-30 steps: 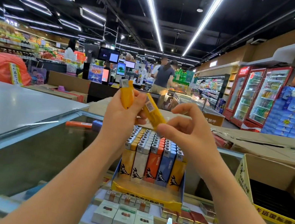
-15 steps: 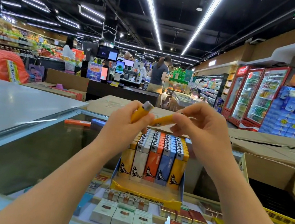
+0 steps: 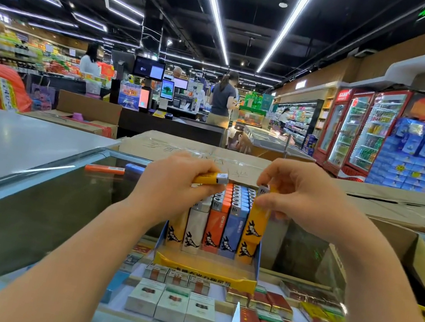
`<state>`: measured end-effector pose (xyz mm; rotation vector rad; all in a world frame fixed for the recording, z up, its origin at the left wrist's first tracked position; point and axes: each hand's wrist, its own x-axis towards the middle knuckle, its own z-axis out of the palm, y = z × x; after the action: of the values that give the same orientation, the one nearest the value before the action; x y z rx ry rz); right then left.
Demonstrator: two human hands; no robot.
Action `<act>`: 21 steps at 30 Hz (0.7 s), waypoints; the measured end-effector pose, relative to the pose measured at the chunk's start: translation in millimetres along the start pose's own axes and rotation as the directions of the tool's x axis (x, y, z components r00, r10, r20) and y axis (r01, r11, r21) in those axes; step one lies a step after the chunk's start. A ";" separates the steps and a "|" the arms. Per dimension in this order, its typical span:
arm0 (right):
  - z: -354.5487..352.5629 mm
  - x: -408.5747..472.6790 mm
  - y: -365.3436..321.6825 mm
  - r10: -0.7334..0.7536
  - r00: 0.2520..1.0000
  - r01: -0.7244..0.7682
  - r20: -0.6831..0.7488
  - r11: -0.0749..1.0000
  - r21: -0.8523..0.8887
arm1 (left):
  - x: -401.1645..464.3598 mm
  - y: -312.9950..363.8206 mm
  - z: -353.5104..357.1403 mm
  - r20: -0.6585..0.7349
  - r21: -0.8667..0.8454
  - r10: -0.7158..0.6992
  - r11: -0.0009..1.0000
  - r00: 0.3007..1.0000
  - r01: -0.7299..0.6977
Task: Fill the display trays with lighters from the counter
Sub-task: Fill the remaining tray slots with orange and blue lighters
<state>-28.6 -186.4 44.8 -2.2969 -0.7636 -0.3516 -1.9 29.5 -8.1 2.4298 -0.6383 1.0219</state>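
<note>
The right hand (image 3: 300,202) pinches a yellow lighter (image 3: 257,219) upright and lowers it into the right-hand column of the display tray (image 3: 204,271), which stands on the glass desk (image 3: 28,202). The left hand (image 3: 173,185) grips a second yellow lighter (image 3: 209,178), lying sideways just above the tray's far rows. The loading step is under way. Next, I judge, the right grip must seat its lighter straight, then the left one needs turning upright. An orange lighter (image 3: 105,169) lies far left on the desk.
</note>
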 end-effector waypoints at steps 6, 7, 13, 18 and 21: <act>8.5 -2.6 -7.8 0.054 0.993 -0.027 0.104 0.968 -0.248 | -0.2 0.1 0.7 0.026 -0.078 -0.034 0.996 0.999 0.036; 9.2 -2.9 -8.5 0.080 0.988 -0.042 0.134 0.964 -0.263 | -0.1 0.7 0.6 0.027 -0.088 -0.040 0.995 0.999 0.043; 11.6 -3.3 -6.9 0.113 0.979 -0.049 0.171 0.938 -0.342 | 0.0 2.2 0.0 0.054 -0.120 -0.074 0.989 0.996 0.081; 17.0 -1.0 -6.3 0.124 0.965 -0.043 0.229 0.943 -0.330 | -1.2 8.3 -2.5 0.080 -0.272 -0.119 0.952 0.990 0.136; 17.9 1.7 -3.8 0.132 0.969 -0.046 0.210 0.927 -0.373 | -1.4 12.3 -5.4 0.114 -0.369 -0.177 0.906 0.978 0.207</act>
<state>-28.9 -171.3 34.5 -2.7523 -0.7517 -0.1964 -12.6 22.8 -3.2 2.1453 -0.5489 0.6552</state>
